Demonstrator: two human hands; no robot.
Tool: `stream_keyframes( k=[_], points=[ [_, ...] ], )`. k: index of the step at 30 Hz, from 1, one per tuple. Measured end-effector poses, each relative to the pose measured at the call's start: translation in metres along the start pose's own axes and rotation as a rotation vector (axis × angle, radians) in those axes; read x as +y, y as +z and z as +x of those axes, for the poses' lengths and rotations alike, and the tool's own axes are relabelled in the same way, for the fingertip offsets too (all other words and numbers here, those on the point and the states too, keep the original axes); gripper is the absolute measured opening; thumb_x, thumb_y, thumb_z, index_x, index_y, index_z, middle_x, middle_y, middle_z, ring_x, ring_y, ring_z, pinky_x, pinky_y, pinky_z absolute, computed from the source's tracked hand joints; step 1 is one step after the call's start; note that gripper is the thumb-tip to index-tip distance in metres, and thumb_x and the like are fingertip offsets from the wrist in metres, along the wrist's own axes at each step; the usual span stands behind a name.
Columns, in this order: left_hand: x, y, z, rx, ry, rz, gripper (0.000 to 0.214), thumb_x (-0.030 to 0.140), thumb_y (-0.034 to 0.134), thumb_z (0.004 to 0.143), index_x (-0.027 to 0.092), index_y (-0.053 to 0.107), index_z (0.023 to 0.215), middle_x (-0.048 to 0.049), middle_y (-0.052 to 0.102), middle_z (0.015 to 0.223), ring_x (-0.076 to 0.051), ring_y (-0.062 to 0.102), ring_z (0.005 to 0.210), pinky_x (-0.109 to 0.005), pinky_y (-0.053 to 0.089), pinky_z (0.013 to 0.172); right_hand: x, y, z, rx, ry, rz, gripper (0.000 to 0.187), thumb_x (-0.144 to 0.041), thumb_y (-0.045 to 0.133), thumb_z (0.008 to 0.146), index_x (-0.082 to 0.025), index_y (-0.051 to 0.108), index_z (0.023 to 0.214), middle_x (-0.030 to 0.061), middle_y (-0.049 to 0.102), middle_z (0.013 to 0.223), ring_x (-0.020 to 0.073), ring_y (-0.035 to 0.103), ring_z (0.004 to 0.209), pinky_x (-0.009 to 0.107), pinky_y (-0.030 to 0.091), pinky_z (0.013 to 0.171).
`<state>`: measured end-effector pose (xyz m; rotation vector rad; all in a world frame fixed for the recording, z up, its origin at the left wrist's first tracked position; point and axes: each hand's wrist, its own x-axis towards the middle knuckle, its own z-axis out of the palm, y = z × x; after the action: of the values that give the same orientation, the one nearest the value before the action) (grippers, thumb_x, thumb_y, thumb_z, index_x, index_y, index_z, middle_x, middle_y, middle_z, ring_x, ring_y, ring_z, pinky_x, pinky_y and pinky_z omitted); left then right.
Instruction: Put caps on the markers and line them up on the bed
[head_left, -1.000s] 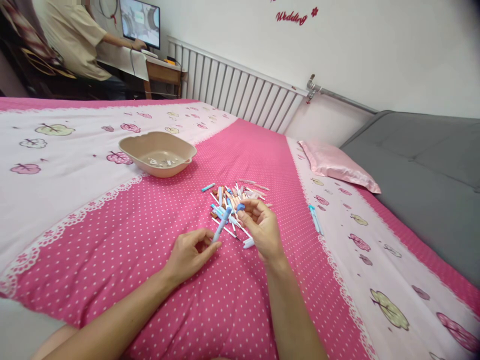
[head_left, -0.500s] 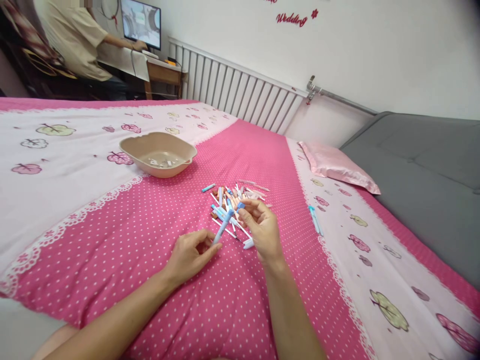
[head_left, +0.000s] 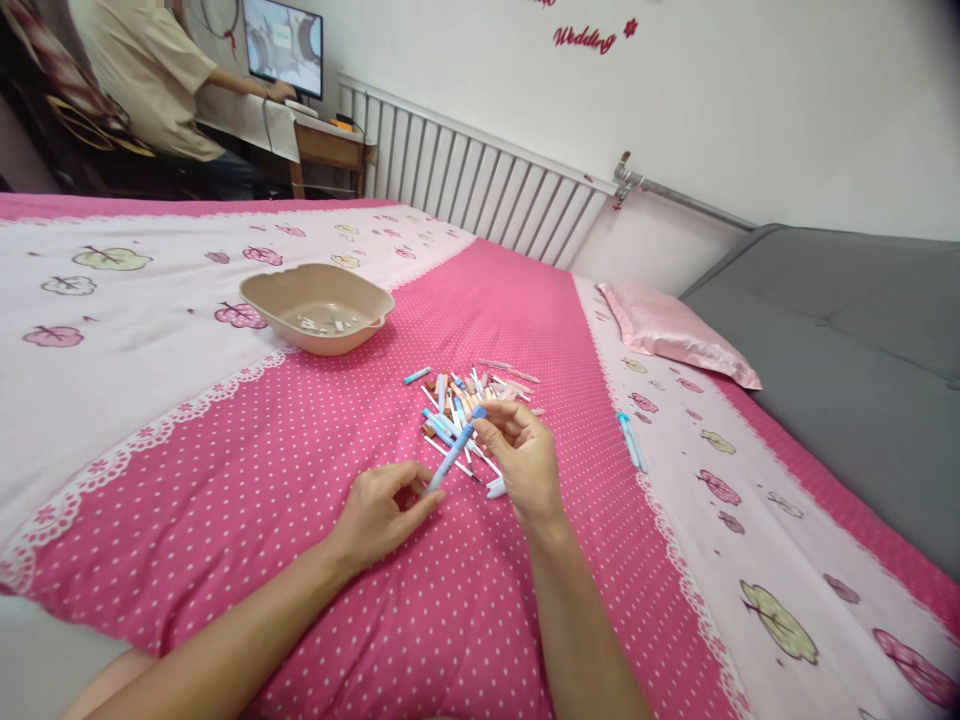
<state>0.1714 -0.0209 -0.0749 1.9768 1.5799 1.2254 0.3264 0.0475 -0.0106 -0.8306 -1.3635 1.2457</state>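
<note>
While left hand pinched pen, right hand gripped blue cap beyond left fingers. Slip seemed possible — from skewed pressure.

"What colour is the pen?"
"Pale blue, and its cap is a deeper blue."
"And the pile of pens?"
"Blues, white, brown and pale pink, all mixed."
"The bedspread?"
"Hot pink with white polka dots, then pale panels printed with pink and yellow-green trees, bordered in a lace pattern."
"The basin?"
"Plain tan."
"Pillow and headboard?"
"Light pink; solid grey."
"That 'Wedding' lettering?"
"Red, on a white wall."
</note>
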Motion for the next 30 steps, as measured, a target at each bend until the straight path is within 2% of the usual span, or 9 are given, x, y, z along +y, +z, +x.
stream_keyframes(
  k=[19,30],
  points=[
    [0.003,0.0,0.0002,0.001,0.001,-0.005,0.021,0.035,0.057,0.08,0.017,0.057,0.069,0.0036,0.055,0.054,-0.007,0.045,0.046,-0.019,0.035,0.049,0.0023,-0.0029,-0.0007,0.009,-0.098,-0.157,0.017,-0.025,0.068,0.072,-0.019,0.066,0.087,0.0026,0.071,0.083,0.0149,0.066,0.074,0.028,0.053,0.07],
    [0.0031,-0.001,0.0,0.005,-0.024,-0.054,0.019,0.034,0.056,0.081,0.016,0.06,0.076,0.0023,0.06,0.056,-0.008,0.05,0.047,-0.018,0.037,0.048,-0.0064,0.002,-0.0075,-0.054,-0.196,-0.343,0.022,-0.027,0.062,0.079,-0.023,0.07,0.099,0.0014,0.072,0.094,0.0152,0.067,0.079,0.028,0.053,0.072]
  ],
)
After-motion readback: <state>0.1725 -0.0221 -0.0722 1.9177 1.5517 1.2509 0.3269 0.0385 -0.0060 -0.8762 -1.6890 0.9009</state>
